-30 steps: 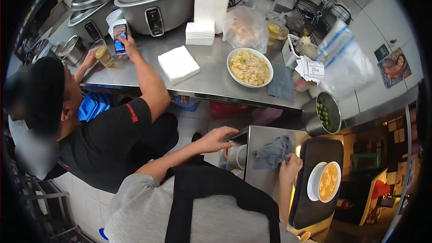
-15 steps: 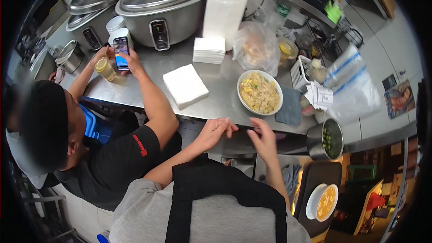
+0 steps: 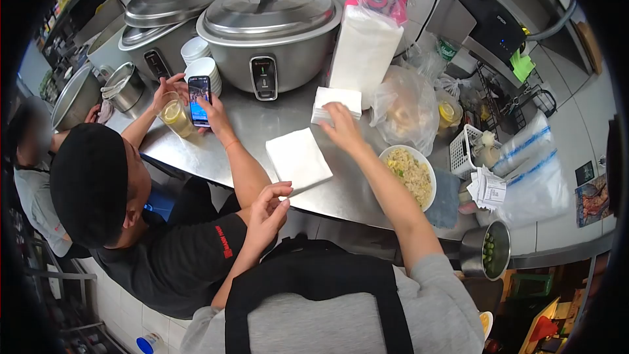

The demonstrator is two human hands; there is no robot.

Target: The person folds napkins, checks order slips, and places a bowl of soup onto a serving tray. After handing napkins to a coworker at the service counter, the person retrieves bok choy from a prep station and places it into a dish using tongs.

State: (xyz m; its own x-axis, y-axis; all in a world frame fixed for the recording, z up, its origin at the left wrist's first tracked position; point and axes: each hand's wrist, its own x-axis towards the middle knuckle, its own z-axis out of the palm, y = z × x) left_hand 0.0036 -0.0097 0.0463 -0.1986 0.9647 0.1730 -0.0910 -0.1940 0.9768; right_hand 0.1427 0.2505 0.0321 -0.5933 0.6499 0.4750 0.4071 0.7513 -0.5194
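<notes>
Currently: right grip [image 3: 344, 132] at small napkin stack [image 3: 335, 99], left grip [image 3: 265, 216] loose

Small stack sits on the steel tabletop [image 3: 252, 121], just in front of the upright paper pack [image 3: 367, 52]. Long side runs roughly left-right, layered edge faces the person. White matte paper, flat folded sheets. Larger napkin pile [image 3: 298, 156] lies nearer, squarish, turned askew to the tabletop edge. Smooth plastic, clear and pink, tops the paper pack.

Right arm stretched forward, palm down, forearm overlapping one side of the fried rice bowl [image 3: 411, 176]. Fingers over the small stack's near right edge; can't tell if they pinch paper. Left elbow bent, fingers half curled, thumb apart from index, near the larger pile; contact unclear.
</notes>
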